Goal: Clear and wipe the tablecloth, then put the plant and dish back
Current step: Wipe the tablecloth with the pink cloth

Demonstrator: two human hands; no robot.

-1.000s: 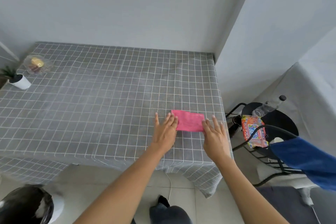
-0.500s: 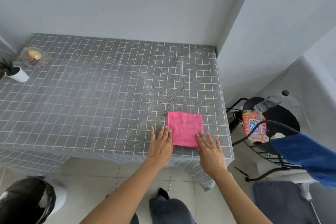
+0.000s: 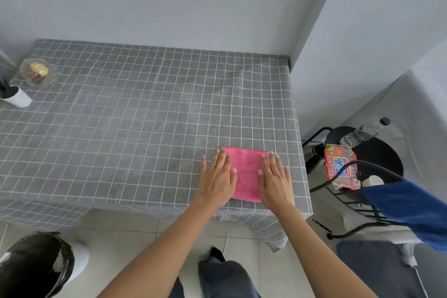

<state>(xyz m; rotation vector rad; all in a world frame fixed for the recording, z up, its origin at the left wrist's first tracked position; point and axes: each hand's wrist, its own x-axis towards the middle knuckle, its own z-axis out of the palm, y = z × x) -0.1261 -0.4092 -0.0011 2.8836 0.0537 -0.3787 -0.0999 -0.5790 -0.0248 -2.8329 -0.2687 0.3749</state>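
A folded pink cloth [image 3: 246, 172] lies flat near the front right corner of the grey checked tablecloth [image 3: 135, 128]. My left hand [image 3: 217, 179] rests flat on the cloth's left edge, fingers spread. My right hand [image 3: 275, 179] lies flat on its right edge. Neither hand grips anything. At the far left, a small plant in a white pot [image 3: 15, 97] stands partly cut off by the frame edge. Just behind it sits a clear glass dish [image 3: 38, 75] holding gold-wrapped sweets.
A black wire stool [image 3: 382, 152] to the right of the table carries a colourful wipes packet [image 3: 341, 167] and a plastic bottle [image 3: 358, 133]. A blue cloth [image 3: 411, 208] hangs over its frame. A bin with a black liner [image 3: 33, 264] stands on the floor at lower left.
Both hands have drawn the pink cloth toward the table's front edge and now lie flat along its two sides. The camera has tilted slightly.
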